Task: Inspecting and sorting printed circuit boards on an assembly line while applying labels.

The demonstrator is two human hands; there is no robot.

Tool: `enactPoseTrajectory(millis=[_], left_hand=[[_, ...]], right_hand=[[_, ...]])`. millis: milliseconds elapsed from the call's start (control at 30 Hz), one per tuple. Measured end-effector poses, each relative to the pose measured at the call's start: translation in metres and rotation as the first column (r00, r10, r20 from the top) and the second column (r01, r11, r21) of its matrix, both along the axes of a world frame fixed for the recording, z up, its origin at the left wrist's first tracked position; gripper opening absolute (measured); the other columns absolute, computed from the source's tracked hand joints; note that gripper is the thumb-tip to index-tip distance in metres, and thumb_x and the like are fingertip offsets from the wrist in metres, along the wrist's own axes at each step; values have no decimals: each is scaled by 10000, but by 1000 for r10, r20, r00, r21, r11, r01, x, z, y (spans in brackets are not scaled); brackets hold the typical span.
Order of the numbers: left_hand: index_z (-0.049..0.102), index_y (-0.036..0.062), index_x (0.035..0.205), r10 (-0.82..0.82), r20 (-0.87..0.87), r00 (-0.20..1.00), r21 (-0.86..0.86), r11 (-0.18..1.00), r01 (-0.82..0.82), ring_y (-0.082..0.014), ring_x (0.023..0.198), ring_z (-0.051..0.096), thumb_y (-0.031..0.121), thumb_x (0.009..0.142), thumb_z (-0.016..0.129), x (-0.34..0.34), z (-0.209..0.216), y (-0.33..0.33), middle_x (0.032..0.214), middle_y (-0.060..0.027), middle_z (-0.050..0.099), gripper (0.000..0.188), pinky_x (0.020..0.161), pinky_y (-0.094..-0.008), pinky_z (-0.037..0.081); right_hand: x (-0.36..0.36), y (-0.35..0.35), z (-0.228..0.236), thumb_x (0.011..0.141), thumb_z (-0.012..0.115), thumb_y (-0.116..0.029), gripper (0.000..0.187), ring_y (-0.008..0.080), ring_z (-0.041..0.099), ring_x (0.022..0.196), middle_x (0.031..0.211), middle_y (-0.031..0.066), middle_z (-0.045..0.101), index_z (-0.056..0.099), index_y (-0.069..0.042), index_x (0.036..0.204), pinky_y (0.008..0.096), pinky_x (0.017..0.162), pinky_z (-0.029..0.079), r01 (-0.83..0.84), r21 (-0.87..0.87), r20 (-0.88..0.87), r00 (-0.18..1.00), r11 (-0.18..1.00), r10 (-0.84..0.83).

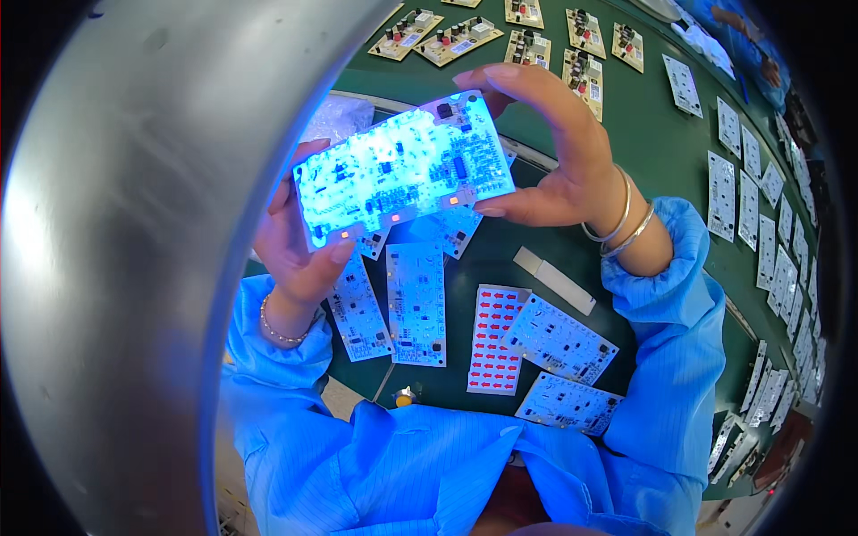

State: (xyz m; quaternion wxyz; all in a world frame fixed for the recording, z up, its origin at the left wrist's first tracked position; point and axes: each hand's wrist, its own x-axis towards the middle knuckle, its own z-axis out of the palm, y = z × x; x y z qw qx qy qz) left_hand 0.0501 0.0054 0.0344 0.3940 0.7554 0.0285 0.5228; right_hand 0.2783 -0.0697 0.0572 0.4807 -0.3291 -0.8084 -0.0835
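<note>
A white circuit board [402,165] is held up under bright blue light, its component side facing me. My left hand [299,237] pinches its lower left corner, thumb on the front edge. My right hand [563,152] grips its right end between thumb and fingers. Below it on the green table lie more white circuit boards, one upright board [416,304] and a slanted one [360,313]. A sheet of red arrow stickers [496,344] lies to their right, partly under another circuit board [563,339]. A further board [569,404] rests near my right sleeve.
A large curved metal lamp housing [134,223] fills the left side. Brown boards with tall components [460,40] stand along the back. Many white boards [722,196] lie in rows at the right. A pale strip [554,279] lies mid-table. Another person's blue sleeve [751,45] shows far right.
</note>
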Motion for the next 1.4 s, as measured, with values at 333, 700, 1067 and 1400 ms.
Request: enactPoseTrajectory(millis=[333, 700, 1067, 1400], left_hand=[[338, -60, 1113, 0, -114, 993, -251, 967, -29, -214, 984, 459, 490, 721, 530, 2, -3, -2, 1066, -159, 432, 702, 860, -325, 353], [377, 26, 1144, -282, 37, 959, -532, 806, 258, -249, 914, 493, 443, 809, 401, -4, -14, 14, 1057, -172, 444, 535, 783, -382, 401], [322, 18, 1187, -583, 319, 747, -619, 469, 630, -223, 884, 489, 407, 836, 343, 6, -15, 14, 1077, -127, 461, 525, 726, -413, 398], [261, 4, 1229, -526, 4, 850, -863, 428, 269, -271, 735, 529, 549, 817, 201, 9, -12, 2, 996, -232, 497, 686, 687, -360, 410]], right_hand=[[-7, -3, -1, 713, 619, -328, 600, 169, 512, 762, 1061, 182, 494, 377, 39, 1121, 280, 687, 430, -14, -43, -104, 995, 999, 9], [-14, -8, 4, 770, 531, -179, 479, 186, 549, 667, 1082, 191, 491, 362, 54, 1152, 278, 627, 453, 43, 2, -32, 999, 999, -43], [-28, -12, 5, 757, 480, -128, 462, 222, 567, 662, 1111, 232, 456, 351, 53, 1162, 304, 623, 459, -35, 43, 9, 999, 998, 35], [-25, -3, 0, 802, 497, -138, 329, 42, 413, 546, 710, 13, 486, 436, 16, 1086, 172, 480, 348, -80, -290, -589, 800, 954, -113]])
